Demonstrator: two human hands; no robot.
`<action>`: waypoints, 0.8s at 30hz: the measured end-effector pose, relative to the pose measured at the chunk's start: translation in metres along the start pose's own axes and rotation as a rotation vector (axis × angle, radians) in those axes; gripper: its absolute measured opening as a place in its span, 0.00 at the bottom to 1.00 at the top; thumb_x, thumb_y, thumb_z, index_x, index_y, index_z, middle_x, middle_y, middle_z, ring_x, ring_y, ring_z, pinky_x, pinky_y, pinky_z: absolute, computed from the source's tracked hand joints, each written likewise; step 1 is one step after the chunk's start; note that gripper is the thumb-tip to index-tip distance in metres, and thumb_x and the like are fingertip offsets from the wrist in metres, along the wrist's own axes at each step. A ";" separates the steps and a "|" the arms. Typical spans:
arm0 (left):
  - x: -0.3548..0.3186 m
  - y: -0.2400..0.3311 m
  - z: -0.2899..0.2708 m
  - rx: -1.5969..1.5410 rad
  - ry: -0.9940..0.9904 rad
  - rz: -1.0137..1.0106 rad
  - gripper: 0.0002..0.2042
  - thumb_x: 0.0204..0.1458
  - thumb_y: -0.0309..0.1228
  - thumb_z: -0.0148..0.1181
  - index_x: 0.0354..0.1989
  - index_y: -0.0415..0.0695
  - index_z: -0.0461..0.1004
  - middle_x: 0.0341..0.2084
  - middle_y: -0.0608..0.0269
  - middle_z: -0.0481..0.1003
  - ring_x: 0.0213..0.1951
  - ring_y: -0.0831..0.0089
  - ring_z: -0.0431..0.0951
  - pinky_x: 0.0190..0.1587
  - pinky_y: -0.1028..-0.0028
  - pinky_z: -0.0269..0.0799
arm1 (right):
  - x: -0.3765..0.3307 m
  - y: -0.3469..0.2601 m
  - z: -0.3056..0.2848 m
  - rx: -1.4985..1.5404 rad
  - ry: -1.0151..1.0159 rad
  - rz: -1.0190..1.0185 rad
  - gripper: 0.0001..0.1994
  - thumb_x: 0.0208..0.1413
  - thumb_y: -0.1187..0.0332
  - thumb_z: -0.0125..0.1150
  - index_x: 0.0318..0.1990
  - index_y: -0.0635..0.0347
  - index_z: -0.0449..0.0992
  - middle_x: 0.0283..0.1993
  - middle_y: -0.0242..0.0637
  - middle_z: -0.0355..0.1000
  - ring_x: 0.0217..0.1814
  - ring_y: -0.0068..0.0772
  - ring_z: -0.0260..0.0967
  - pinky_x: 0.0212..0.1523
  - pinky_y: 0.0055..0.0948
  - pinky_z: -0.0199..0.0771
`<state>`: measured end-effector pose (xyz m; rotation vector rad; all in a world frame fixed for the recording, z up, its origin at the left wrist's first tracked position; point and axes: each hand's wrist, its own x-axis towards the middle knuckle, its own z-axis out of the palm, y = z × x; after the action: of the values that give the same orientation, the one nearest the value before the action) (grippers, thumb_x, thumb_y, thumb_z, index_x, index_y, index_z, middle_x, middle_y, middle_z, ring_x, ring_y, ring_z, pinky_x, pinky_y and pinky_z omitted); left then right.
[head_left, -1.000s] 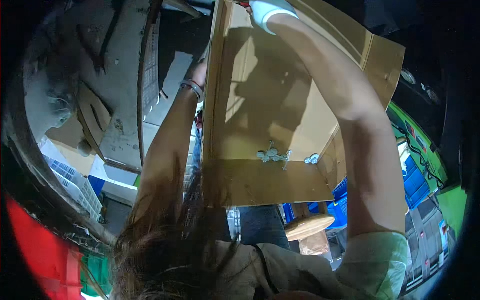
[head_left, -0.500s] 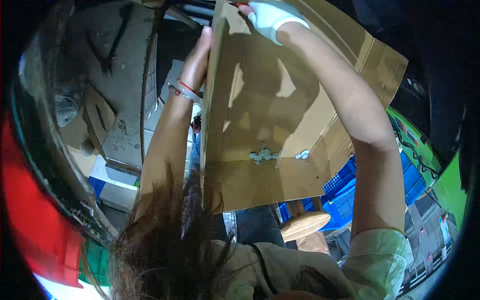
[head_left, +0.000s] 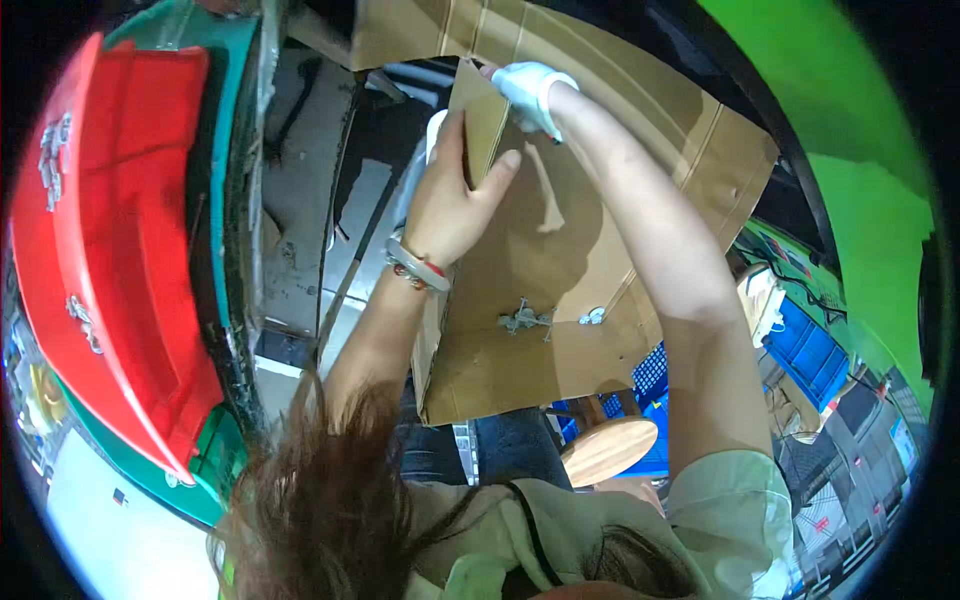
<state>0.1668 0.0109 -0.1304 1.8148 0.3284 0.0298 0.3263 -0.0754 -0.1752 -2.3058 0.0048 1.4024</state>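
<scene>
A large open cardboard box (head_left: 560, 260) stands tilted in front of me, its flaps spread at the far side and right. My left hand (head_left: 455, 205), bare with bracelets at the wrist, grips the box's left wall, thumb over the inner side and fingers on the outside. At the far left corner my right hand (head_left: 535, 95), in a white glove, is closed against the wall's top edge. What its fingers hold, if anything, is hidden. Small grey branched parts (head_left: 525, 317) lie inside near the close wall, with another grey piece (head_left: 591, 316) to their right.
A red bin (head_left: 140, 230) with grey parts on its rim stands at the left, beside a green bin (head_left: 215, 460). Right of my legs are a round wooden stool (head_left: 610, 450) and blue crates (head_left: 810, 340). A green panel (head_left: 870, 220) rises at the far right.
My left hand has turned, bringing its thumb over the left wall's inner side. The view has swung left, showing more of the red bin. My right hand stays by the far left corner.
</scene>
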 end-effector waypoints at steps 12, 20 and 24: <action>-0.031 0.048 -0.045 0.486 -0.015 0.103 0.21 0.50 0.24 0.49 0.56 0.42 0.62 0.40 0.43 0.73 0.36 0.49 0.75 0.37 0.60 0.72 | -0.024 0.001 0.003 1.800 -0.753 0.159 0.11 0.62 0.68 0.37 0.29 0.60 0.64 0.13 0.22 0.51 0.09 0.15 0.48 0.06 0.14 0.47; -0.038 0.043 -0.062 0.505 0.033 0.029 0.17 0.53 0.28 0.51 0.52 0.43 0.66 0.34 0.43 0.74 0.35 0.47 0.75 0.35 0.60 0.72 | -0.052 0.019 0.002 1.733 -0.608 -0.062 0.11 0.62 0.70 0.33 0.34 0.61 0.65 0.15 0.23 0.53 0.10 0.15 0.48 0.07 0.14 0.48; -0.037 0.063 -0.054 0.560 0.034 0.127 0.17 0.52 0.27 0.51 0.52 0.41 0.66 0.34 0.44 0.75 0.35 0.48 0.75 0.36 0.61 0.72 | -0.060 0.010 -0.003 1.606 -0.419 -0.152 0.09 0.60 0.73 0.34 0.41 0.61 0.64 0.18 0.24 0.56 0.12 0.14 0.49 0.08 0.13 0.49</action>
<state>0.1336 0.0388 -0.0502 2.3915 0.2593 0.0616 0.2970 -0.0988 -0.1268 -0.6699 0.5751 1.0384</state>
